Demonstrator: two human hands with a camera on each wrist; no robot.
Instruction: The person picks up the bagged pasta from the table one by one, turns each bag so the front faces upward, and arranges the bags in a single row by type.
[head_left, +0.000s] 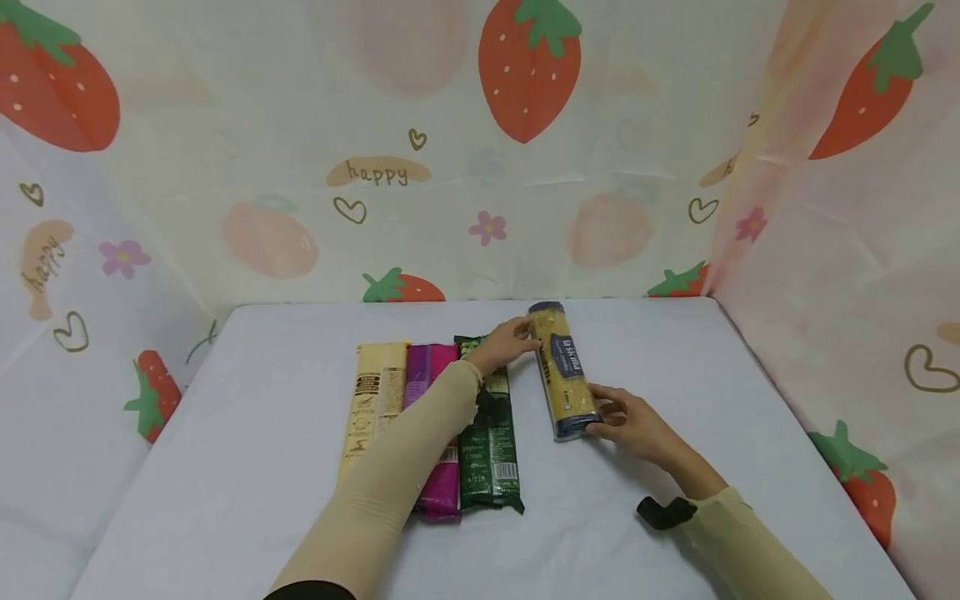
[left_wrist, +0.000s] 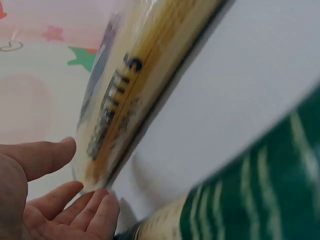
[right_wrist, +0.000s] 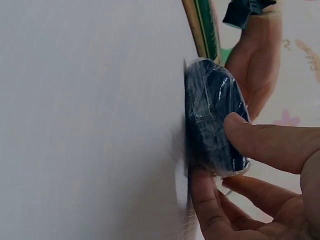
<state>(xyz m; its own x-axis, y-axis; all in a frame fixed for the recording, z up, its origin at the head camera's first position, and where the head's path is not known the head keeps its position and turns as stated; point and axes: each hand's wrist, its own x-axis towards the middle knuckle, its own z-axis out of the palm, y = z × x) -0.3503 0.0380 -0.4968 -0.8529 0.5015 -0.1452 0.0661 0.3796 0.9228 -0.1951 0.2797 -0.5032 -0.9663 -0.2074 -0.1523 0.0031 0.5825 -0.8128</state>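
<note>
A clear bag of spaghetti (head_left: pixel 551 392) with dark blue ends and a blue label lies on the white table, tilted slightly from upright in the head view. At its far end, my left hand (head_left: pixel 506 343) touches the left edge, thumb and fingers spread apart in the left wrist view. My right hand (head_left: pixel 633 423) holds the near right corner; in the right wrist view the thumb (right_wrist: pixel 265 140) presses on the dark blue end (right_wrist: pixel 215 115) and fingertips lie beneath. Left of the spaghetti lies a dark green packet (head_left: pixel 487 462), partly covered by my left wrist.
Beside the green packet lie a magenta packet (head_left: pixel 438 496) and a cream-yellow packet (head_left: pixel 369 408), side by side, with my left sleeve (head_left: pixel 397 475) crossing over them. Strawberry-printed cloth walls (head_left: pixel 525 217) stand behind and at both sides of the white table (head_left: pixel 247 400).
</note>
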